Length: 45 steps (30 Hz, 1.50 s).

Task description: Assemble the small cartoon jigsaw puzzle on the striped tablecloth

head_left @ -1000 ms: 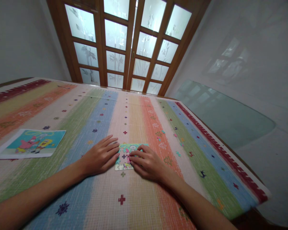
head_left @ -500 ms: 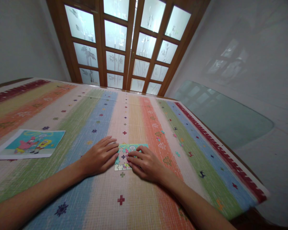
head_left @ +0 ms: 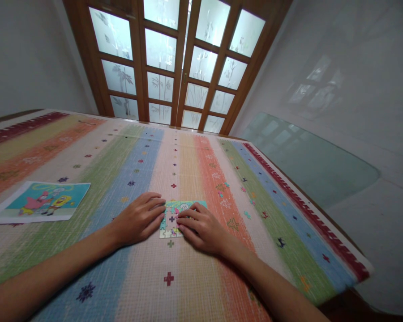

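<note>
A small, partly assembled jigsaw puzzle (head_left: pixel 167 233) lies in front of me, with a gap in its middle where the tablecloth shows through. My left hand (head_left: pixel 141 220) rests flat at the puzzle's left edge, its fingers stretched out and fingertips touching the border. My right hand (head_left: pixel 203 229) covers the puzzle's right part. Its fingers are bent and drawn together beside the gap, seemingly on a puzzle piece that they mostly hide. Several loose puzzle pieces (head_left: pixel 247 215), teal and pink, are scattered to the right.
A printed reference picture (head_left: pixel 50 201) of cartoon figures lies on the left side of the table. The striped tablecloth (head_left: pixel 147 286) bears printed crosses, trees and snowflakes. Wooden glazed doors (head_left: pixel 184 80) stand beyond the far edge, and a wall (head_left: pixel 356 89) rises on the right.
Both hands stay almost where they were. The right fingers shift very slightly over the puzzle, and the whole view drifts a little to the left.
</note>
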Motion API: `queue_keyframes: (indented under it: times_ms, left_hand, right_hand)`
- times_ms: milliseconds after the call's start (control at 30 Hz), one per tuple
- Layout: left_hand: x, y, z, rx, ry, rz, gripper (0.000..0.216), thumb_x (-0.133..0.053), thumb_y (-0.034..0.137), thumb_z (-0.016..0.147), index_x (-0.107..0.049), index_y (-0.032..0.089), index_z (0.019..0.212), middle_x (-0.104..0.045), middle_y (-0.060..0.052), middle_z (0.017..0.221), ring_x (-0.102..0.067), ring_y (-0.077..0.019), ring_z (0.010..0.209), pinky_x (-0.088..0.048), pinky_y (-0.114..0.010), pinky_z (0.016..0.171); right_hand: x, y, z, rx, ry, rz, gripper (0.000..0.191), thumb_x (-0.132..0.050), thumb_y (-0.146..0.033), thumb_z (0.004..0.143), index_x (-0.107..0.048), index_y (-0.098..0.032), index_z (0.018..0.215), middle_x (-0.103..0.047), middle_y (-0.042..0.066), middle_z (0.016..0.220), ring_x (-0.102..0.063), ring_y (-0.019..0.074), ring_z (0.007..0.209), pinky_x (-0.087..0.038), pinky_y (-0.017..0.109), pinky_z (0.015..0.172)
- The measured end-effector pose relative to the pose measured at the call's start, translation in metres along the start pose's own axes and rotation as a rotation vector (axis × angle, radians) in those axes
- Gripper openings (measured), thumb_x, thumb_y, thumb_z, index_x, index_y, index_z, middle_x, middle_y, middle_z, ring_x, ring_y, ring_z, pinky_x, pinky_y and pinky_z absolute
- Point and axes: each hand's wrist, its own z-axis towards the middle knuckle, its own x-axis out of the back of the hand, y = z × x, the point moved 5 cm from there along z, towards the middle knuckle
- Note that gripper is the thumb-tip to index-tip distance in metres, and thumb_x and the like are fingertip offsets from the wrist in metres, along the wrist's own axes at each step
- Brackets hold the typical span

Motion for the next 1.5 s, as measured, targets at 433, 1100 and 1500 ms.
queue_keyframes:
  times_ms: [433,1100,1500]
  left_hand:
    - [0.002,-0.001,0.001,0.045,0.022,-0.054,0.028,-0.048,0.019,0.102,-0.065,0.013,0.124,-0.072,-0.013,0.115,-0.065,-0.0255,0.111,-0.058,-0.043,0.099]
    - [-0.009,-0.013,-0.014,0.125,-0.033,-0.132,0.059,-0.040,0.009,0.102,-0.030,0.018,0.159,-0.059,-0.014,0.147,-0.057,-0.0274,0.135,-0.054,-0.046,0.109]
    - [-0.007,-0.006,-0.006,0.027,-0.183,-0.242,0.061,-0.056,0.029,0.095,-0.039,0.017,0.153,-0.059,-0.015,0.145,-0.055,-0.0304,0.136,-0.049,-0.050,0.112]
  right_hand:
    - [0.015,0.012,-0.007,-0.053,0.087,0.001,0.021,-0.056,-0.005,0.087,-0.070,-0.020,0.085,-0.075,0.006,0.092,-0.054,0.0216,0.084,-0.050,0.036,0.077]
    - [0.041,0.084,-0.032,-0.429,-0.019,-0.293,0.019,-0.054,-0.018,0.096,-0.073,-0.018,0.097,-0.067,0.012,0.100,-0.057,0.0260,0.094,-0.047,0.042,0.086]
    - [0.054,0.126,-0.066,-0.691,-0.145,-0.318,0.017,-0.058,-0.022,0.095,-0.070,-0.019,0.107,-0.061,0.013,0.104,-0.059,0.0268,0.099,-0.048,0.041,0.092]
